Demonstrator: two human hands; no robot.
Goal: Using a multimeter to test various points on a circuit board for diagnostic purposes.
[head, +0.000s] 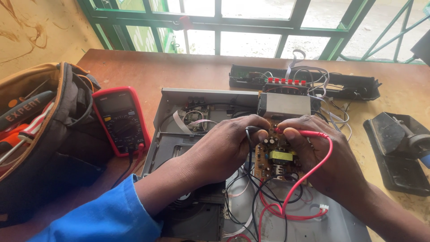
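My left hand pinches a black test probe and my right hand pinches a red test probe. Both tips meet over a small brown circuit board with a yellow transformer. The board lies inside an open grey metal chassis. Red and black leads loop down over the chassis floor. A red multimeter lies to the left, its leads plugged in at the bottom.
An open tool bag with screwdrivers sits at far left. A black front panel with wires lies behind the chassis. A black stand rests at right. Green window bars run beyond the wooden table.
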